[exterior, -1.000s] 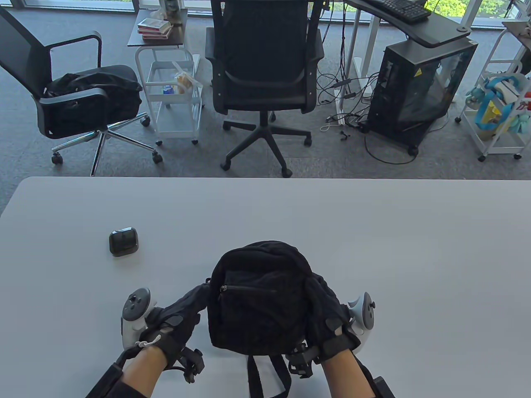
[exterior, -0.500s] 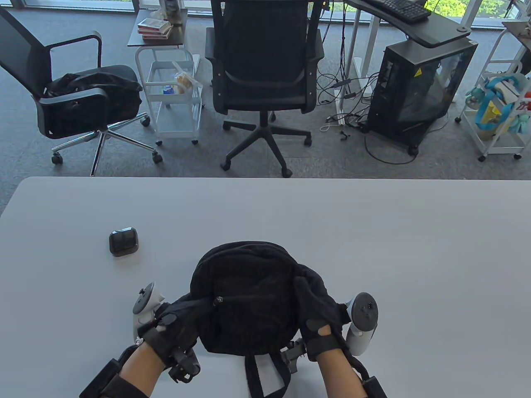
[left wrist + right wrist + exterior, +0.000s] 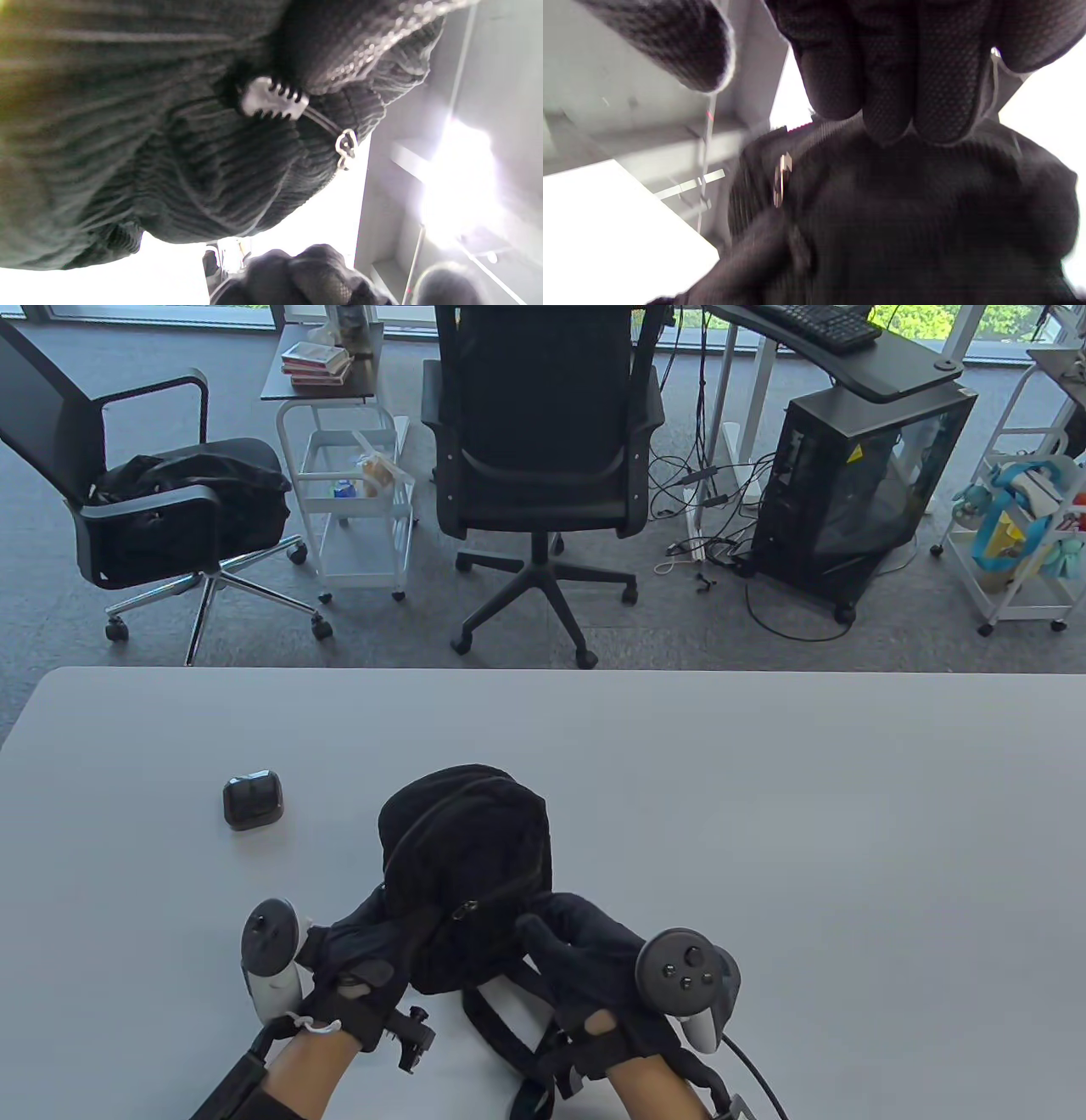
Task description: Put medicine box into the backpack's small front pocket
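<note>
The black corduroy backpack (image 3: 467, 848) lies on the table (image 3: 764, 814) between my hands, turned with its top to the far left. Its front pocket zipper pull (image 3: 467, 909) faces me, and also shows in the left wrist view (image 3: 345, 146) and the right wrist view (image 3: 782, 178). My left hand (image 3: 386, 920) grips the backpack's near left side. My right hand (image 3: 551, 925) holds its near right edge, with its fingers (image 3: 899, 84) pressed on the fabric. The medicine box (image 3: 253, 799), small and dark, lies on the table to the far left, apart from both hands.
The backpack's straps (image 3: 501, 1027) trail toward the table's near edge between my wrists. Beyond the far edge stand a black office chair (image 3: 543, 449), a second chair (image 3: 144, 500), a white cart (image 3: 356, 500) and a computer tower (image 3: 865, 483).
Both hands have turned the backpack counter-clockwise and shifted it left and away. My right hand has moved left to its near edge. The medicine box has not moved.
</note>
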`<state>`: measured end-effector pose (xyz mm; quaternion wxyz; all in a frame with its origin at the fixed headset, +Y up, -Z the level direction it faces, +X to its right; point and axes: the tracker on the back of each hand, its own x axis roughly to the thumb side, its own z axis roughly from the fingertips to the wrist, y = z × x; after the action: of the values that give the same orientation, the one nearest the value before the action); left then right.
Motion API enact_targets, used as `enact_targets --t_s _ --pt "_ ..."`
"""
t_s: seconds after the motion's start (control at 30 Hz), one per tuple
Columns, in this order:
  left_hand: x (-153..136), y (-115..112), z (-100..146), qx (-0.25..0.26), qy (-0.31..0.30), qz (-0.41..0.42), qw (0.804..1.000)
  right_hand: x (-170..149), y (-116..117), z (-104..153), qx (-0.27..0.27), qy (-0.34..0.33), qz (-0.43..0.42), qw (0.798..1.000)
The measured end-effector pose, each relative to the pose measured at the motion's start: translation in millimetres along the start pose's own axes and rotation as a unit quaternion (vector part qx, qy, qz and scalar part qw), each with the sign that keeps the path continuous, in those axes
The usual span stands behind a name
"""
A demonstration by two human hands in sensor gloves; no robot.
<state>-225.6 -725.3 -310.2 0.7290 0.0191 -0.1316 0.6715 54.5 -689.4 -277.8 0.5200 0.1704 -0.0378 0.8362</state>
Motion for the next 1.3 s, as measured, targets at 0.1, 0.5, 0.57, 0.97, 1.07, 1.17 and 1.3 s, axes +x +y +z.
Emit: enact_targets --t_s 0.1,0.5,0.57,0.97,1.07,1.17,1.3 --pt "9.2 -9.1 2.3 -0.001 -0.029 -0.040 0.999 -2.7 18.8 0.6 0.081 0.050 -0.010 0.995" --pt "5.7 -20.0 3.1 -0.025 -0.018 -0.021 0.999 -19.4 15.7 -3.5 0.005 0.099 -0.052 0.994" --pt "4.1 -18.2 3.2 -0.022 -0.013 -0.011 1.000 -19.5 10.7 -4.1 0.006 0.095 -0.057 0.994" --pt "-0.7 -0.5 4.9 -0.012 0.017 0.079 0.997 -48.1 -41.4 -6.2 -0.053 0.084 -0.046 0.994" --pt "0.9 -0.5 5.5 -0.033 0.016 0.096 0.995 -74.6 -55.6 -7.9 -0.095 0.120 -0.011 0.988" --pt "-0.9 -8.3 6.6 -0.068 0.022 0.053 0.996 -94.8 -50.4 -7.0 -0.053 0.164 -0.043 0.984" --pt "-7.5 -11.8 6.0 -0.101 0.045 0.142 0.984 -103.9 -46.8 -1.8 -0.058 0.153 -0.229 0.960"
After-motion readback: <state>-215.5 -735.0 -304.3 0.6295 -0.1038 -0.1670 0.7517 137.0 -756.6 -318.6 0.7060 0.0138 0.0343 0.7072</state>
